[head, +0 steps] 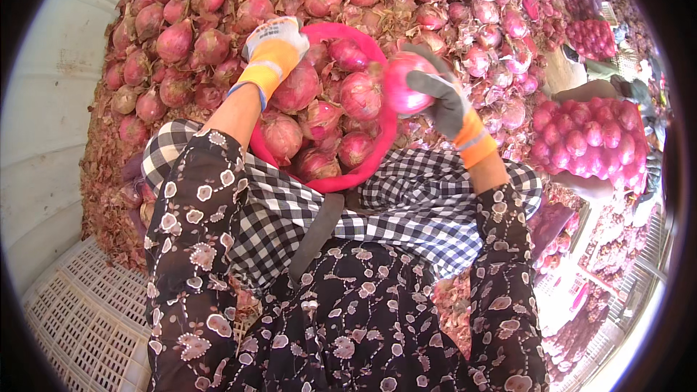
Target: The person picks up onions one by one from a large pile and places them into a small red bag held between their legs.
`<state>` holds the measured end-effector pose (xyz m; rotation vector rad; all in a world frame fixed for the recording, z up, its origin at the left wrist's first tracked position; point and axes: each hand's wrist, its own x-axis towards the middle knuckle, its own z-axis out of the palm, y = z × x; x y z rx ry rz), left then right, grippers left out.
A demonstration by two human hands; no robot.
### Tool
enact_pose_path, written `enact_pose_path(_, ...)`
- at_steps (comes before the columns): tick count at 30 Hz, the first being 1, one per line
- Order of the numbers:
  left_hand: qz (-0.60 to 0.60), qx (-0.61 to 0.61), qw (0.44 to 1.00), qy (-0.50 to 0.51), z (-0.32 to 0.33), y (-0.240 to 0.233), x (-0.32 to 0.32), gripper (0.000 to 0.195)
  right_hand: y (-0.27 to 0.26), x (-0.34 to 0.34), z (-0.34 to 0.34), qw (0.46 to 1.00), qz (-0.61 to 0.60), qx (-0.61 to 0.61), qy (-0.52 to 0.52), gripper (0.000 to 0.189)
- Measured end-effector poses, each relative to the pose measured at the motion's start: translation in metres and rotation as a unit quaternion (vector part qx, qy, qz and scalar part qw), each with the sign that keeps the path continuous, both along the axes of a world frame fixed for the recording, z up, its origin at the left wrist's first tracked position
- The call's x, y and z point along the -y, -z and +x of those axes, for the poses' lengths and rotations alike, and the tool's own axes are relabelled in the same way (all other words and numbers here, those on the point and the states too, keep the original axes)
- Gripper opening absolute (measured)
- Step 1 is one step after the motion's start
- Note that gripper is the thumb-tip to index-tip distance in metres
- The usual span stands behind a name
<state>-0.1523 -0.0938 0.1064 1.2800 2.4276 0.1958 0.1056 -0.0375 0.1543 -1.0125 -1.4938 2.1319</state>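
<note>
My left hand [276, 54], in a white, orange and grey work glove, is closed on the upper left rim of a pink mesh bag [381, 147]. The bag stands open between my knees and holds several red onions [360, 96]. My right hand [444, 87], gloved in grey and orange, grips a large red onion [408, 83] just beyond the bag's right rim. The onion's papery skin shows between thumb and fingers; part of the hand is behind it. How full the lower bag is cannot be seen.
A heap of loose red onions [212, 46] with dry skins lies ahead and on both sides. Filled mesh bags [591, 139] are at the right, near partly seen people. A pale wall [49, 92] rises at the left above plastic crates [92, 310].
</note>
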Motion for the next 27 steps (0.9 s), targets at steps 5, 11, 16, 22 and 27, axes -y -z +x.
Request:
enact_pose_path(5, 0.166, 0.134, 0.975, -0.065, -0.017, 0.011, -0.004, 0.030, 0.031, 0.004, -0.061, 0.988, -0.121, -0.093, 0.002, 0.071)
enact_pose_path(11, 0.203, 0.174, 0.960, -0.089, -0.019, 0.011, -0.001, 0.027, 0.083, -0.008, -0.090, 0.997, 0.055, 0.032, 0.036, 0.082)
enact_pose_path(16, 0.210, 0.084, 0.972, -0.065, -0.001, 0.010, 0.001, 0.026, 0.097, -0.008, -0.093, 0.937, 0.334, 0.100, 0.008, 0.088)
enact_pose_path(22, 0.093, 0.044, 0.995, 0.003, 0.011, -0.029, 0.009, 0.032, 0.082, 0.017, -0.103, 0.921, 0.369, 0.116, 0.047, 0.090)
enact_pose_path(27, -0.038, 0.073, 0.996, 0.033, 0.013, -0.044, 0.027, 0.056, 0.047, -0.031, -0.092, 0.933, 0.296, 0.192, -0.069, 0.070)
